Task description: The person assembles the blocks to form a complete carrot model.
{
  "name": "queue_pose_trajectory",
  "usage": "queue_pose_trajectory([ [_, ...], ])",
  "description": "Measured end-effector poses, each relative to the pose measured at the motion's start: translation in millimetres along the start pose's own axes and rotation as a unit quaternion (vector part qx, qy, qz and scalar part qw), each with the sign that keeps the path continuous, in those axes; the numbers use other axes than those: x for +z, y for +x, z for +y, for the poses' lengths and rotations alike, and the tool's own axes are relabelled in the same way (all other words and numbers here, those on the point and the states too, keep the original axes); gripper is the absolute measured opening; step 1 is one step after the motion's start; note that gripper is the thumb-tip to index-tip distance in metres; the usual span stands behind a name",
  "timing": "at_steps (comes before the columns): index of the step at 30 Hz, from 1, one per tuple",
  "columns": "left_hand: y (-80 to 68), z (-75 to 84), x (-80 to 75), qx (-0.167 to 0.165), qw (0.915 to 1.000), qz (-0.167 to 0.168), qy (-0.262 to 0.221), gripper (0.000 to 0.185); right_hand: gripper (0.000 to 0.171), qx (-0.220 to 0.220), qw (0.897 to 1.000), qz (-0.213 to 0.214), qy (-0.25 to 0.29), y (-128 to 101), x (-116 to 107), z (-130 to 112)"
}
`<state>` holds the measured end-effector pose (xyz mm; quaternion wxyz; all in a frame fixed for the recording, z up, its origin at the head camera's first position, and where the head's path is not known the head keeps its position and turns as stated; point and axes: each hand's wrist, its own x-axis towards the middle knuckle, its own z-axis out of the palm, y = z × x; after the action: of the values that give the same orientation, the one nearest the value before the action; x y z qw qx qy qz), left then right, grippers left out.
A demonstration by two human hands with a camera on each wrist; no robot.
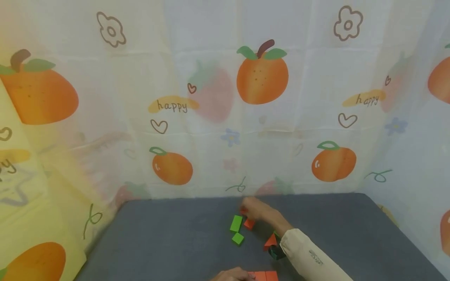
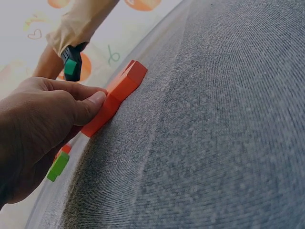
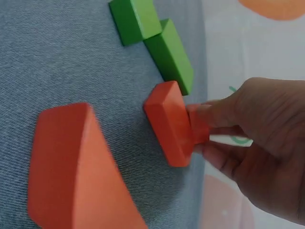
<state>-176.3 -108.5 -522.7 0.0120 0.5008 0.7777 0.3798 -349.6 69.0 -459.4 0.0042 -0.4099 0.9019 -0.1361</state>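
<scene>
Pinched by right hand (image 3: 267,143), plain only at right wrist: red block (image 3: 198,125). By left hand (image 2: 52,114), cropped in head view: red block row (image 2: 123,87).

A person's right arm (image 1: 300,246) is slanting forward and leftward, the right hand (image 3: 271,129) pinching with thumb and fingertips; nearer the body, the left hand (image 2: 52,107) is pinching too, thumb opposite the forefinger.

"happy" (image 1: 172,106) — twice in full on printed cloth (image 1: 211,150); sleeve lettering (image 1: 315,257) — unreadable.
</scene>
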Motion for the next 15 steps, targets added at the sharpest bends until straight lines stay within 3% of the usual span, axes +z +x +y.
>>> queue_pose_trajectory([
  [4,-0.8,0.7,1.3,-0.036,0.9992,0.003,-0.016,0.026,0.010,0.024,1.000,-0.003,-0.007,-0.3,3.3,4.0],
  [11,-0.9,2.8,-0.3,-0.020,0.9996,0.003,0.018,0.026,0.012,0.059,0.997,0.033,-0.021,-3.5,8.0,6.2],
  [15,0.6,2.2,-3.2,-0.043,0.9989,-0.015,-0.006,0.028,0.014,0.074,0.994,0.054,-0.061,-4.0,12.2,9.2],
])
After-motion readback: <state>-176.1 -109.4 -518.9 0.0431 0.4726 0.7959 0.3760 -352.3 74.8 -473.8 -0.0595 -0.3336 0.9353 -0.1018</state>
